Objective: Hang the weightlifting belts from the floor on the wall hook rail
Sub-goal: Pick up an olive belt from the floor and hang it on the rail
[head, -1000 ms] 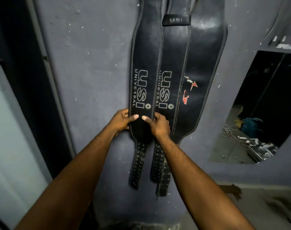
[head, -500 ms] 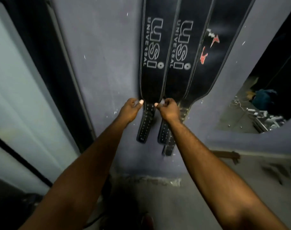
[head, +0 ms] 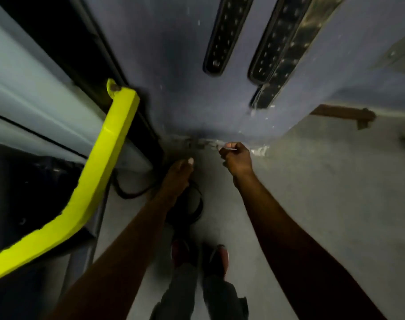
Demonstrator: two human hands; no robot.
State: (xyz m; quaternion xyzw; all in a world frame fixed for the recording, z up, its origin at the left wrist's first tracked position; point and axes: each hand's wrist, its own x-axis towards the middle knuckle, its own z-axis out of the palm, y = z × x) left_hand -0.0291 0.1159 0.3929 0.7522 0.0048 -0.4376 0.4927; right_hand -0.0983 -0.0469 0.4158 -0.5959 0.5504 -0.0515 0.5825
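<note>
The perforated strap ends of three black weightlifting belts hang against the grey-blue wall at the top: a left one (head: 222, 35), a middle one (head: 273, 42) and a shinier one (head: 287, 65) behind it. A dark coiled belt (head: 194, 204) lies on the floor by the wall's foot. My left hand (head: 178, 174) hovers just above it, fingers loosely bent, holding nothing. My right hand (head: 237, 158) is a little further right near the wall base, fingers loosely curled and empty. Motion blur softens the hands.
A bright yellow machine frame (head: 100, 172) juts in close on the left. A black cable (head: 127, 192) loops on the floor beside it. My two shoes (head: 180, 250) (head: 217, 257) stand on the concrete floor. A brown bracket (head: 349, 114) sits at the wall's foot on the right.
Both hands let go of the hanging belts and dropped toward the floor. The view tilted down, so only the strap ends show and the floor belt appears.
</note>
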